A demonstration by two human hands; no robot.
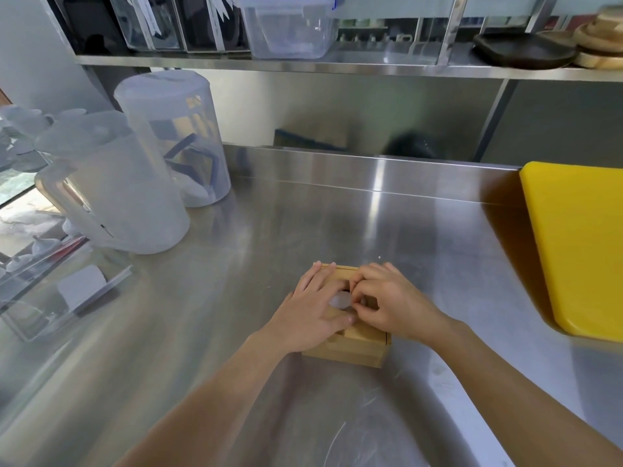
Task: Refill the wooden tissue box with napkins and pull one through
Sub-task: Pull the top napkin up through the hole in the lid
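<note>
We have the small pale wooden tissue box near the front of the brushed steel counter, its long axis running away from us. Our left hand lies flat on the lid, fingers spread, pinning it. Our right hand is the nearer one to the opening: its fingertips curl tight around a crumpled bit of soft white napkin poking up between our hands. The pull ahead looks to be straight upward. Frosted plastic pitchers stand far left, a glossy yellow cutting board to the right.
</note>
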